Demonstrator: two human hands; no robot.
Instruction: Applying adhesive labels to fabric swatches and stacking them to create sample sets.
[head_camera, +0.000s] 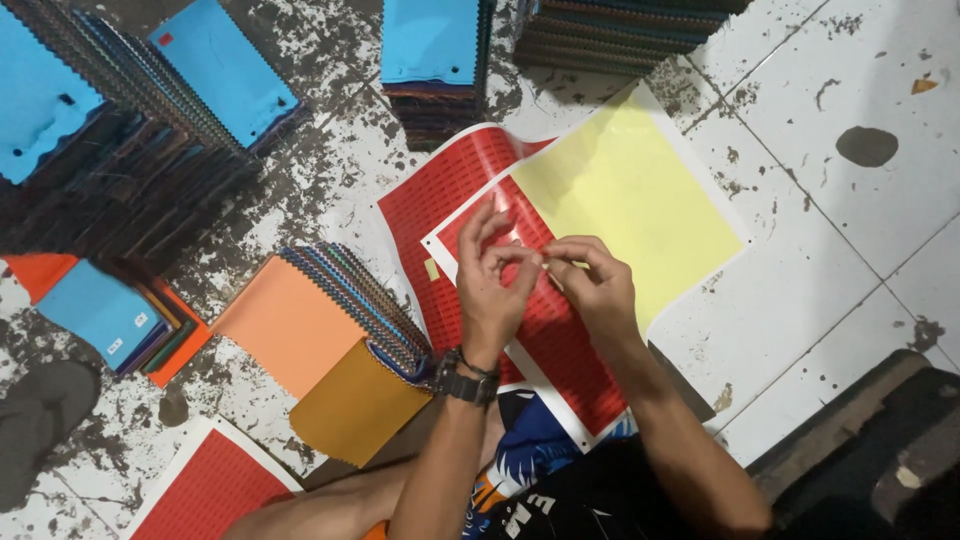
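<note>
**Small sticker pinched over the red sheet**

A tiny pale sticker (543, 260) sits pinched between the fingertips of both hands, above the red sticker sheet (560, 340). The left hand (492, 290) and right hand (592, 285) are closed on it, fingertips touching. A yellow backing sheet (630, 195) lies beyond; fanned fabric swatches (340, 320) lie left.

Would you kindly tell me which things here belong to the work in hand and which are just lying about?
In use:
left hand and right hand, pinching a small sticker
red sticker sheet
yellow backing sheet

Lying about:
fabric swatch stacks
orange swatch fan
second red sheet
</note>
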